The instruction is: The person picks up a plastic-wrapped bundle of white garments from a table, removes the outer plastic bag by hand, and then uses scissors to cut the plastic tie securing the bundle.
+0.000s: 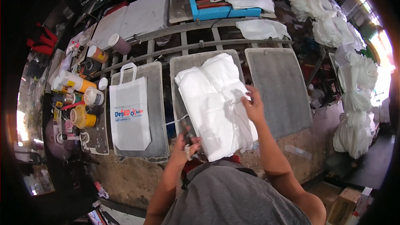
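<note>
A thick bundle of white fabric bags (215,106) lies on the middle grey printing board (178,65) in front of me. My right hand (253,103) is at the bundle's right edge, its fingers bent and touching the fabric. My left hand (186,147) is beside the lower left edge, its fingers curled round a small dark tool that I cannot name for certain. A thin white strip (176,121) reaches out from the bundle's left side. On the left board (155,100) a white tote bag (126,131) with red and blue print lies flat, its handle pointing away from me.
Paint tubs and jars (82,115) crowd the left side. Metal rails (184,42) cross behind the boards. A blue-framed tool (212,13) stands beyond, with white bags. Another grey board (278,90) lies at right, and bundled white bags (353,100) are stacked at far right.
</note>
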`<control>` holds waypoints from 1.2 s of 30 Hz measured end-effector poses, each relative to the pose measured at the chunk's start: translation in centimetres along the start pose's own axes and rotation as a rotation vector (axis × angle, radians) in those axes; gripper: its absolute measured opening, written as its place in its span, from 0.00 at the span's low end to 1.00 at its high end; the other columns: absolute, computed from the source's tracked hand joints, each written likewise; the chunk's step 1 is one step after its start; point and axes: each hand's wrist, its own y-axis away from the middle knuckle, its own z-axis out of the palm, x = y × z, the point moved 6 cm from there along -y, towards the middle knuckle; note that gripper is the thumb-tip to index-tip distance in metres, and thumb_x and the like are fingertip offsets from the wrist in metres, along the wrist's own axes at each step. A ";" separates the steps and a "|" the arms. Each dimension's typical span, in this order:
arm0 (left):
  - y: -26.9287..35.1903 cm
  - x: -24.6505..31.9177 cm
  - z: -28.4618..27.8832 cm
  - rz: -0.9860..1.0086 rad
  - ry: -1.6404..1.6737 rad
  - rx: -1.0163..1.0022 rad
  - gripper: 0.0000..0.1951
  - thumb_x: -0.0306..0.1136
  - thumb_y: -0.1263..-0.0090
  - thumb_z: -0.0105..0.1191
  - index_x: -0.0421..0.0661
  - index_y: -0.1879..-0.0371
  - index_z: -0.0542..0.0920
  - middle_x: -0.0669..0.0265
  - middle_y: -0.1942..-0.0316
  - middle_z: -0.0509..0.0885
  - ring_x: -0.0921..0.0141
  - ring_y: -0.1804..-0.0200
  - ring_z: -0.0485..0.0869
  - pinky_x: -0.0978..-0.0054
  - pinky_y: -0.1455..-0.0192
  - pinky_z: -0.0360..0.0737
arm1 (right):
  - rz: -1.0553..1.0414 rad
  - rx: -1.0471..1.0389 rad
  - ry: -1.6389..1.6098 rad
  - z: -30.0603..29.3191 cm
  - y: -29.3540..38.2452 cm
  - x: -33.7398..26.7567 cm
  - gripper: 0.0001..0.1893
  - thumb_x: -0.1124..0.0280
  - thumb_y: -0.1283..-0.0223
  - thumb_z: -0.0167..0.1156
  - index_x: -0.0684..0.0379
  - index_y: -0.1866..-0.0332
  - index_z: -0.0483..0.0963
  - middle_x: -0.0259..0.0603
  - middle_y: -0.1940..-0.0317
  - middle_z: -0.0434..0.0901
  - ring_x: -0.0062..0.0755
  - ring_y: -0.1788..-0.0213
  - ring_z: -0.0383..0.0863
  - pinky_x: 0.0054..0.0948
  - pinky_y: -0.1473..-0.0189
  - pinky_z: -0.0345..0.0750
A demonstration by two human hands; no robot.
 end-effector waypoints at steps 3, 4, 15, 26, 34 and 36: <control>3.5 -2.7 -7.9 -0.001 0.027 0.149 0.39 0.18 0.30 0.60 0.53 0.22 0.58 0.56 0.47 0.84 0.70 0.51 0.84 0.71 0.52 0.84 | 0.087 0.050 0.045 -2.6 -1.0 5.0 0.23 0.79 0.39 0.61 0.59 0.37 0.74 0.50 0.37 0.75 0.41 0.41 0.79 0.34 0.41 0.78; 5.0 -3.8 -11.0 0.030 0.055 0.205 0.38 0.17 0.30 0.60 0.53 0.23 0.59 0.57 0.48 0.84 0.71 0.53 0.84 0.71 0.54 0.84 | -0.032 -0.003 0.173 -2.3 -0.8 4.9 0.23 0.79 0.40 0.61 0.58 0.37 0.75 0.50 0.37 0.75 0.44 0.41 0.79 0.36 0.39 0.77; 16.6 -4.7 -35.0 0.084 -0.044 0.749 0.23 0.28 0.25 0.59 0.44 0.35 0.67 0.62 0.55 0.81 0.75 0.63 0.79 0.72 0.61 0.78 | 0.092 -0.400 0.642 0.8 0.3 0.4 0.07 0.71 0.39 0.64 0.63 0.62 0.77 0.47 0.70 0.83 0.51 0.65 0.83 0.40 0.59 0.79; 18.9 -4.3 -47.2 0.003 -0.087 0.978 0.35 0.26 0.29 0.61 0.42 0.26 0.58 0.60 0.55 0.84 0.75 0.71 0.76 0.75 0.71 0.74 | -0.246 -0.176 0.798 -3.5 -3.9 -16.6 0.08 0.70 0.37 0.62 0.59 0.56 0.81 0.46 0.59 0.86 0.37 0.57 0.86 0.36 0.53 0.80; 18.3 1.5 -55.9 -0.226 -0.742 1.174 0.38 0.38 0.39 0.67 0.42 0.29 0.68 0.46 0.47 0.86 0.50 0.48 0.86 0.57 0.43 0.80 | -0.034 -0.111 1.222 -14.5 -3.4 -9.1 0.21 0.67 0.36 0.61 0.68 0.41 0.74 0.61 0.47 0.81 0.61 0.43 0.80 0.45 0.40 0.75; 18.2 3.0 -58.4 -0.195 -0.978 1.121 0.37 0.39 0.40 0.66 0.43 0.31 0.70 0.45 0.49 0.86 0.48 0.48 0.86 0.56 0.45 0.81 | -0.023 -0.156 1.310 -15.8 -3.1 -5.5 0.30 0.69 0.41 0.64 0.68 0.33 0.70 0.65 0.42 0.79 0.64 0.37 0.77 0.48 0.34 0.73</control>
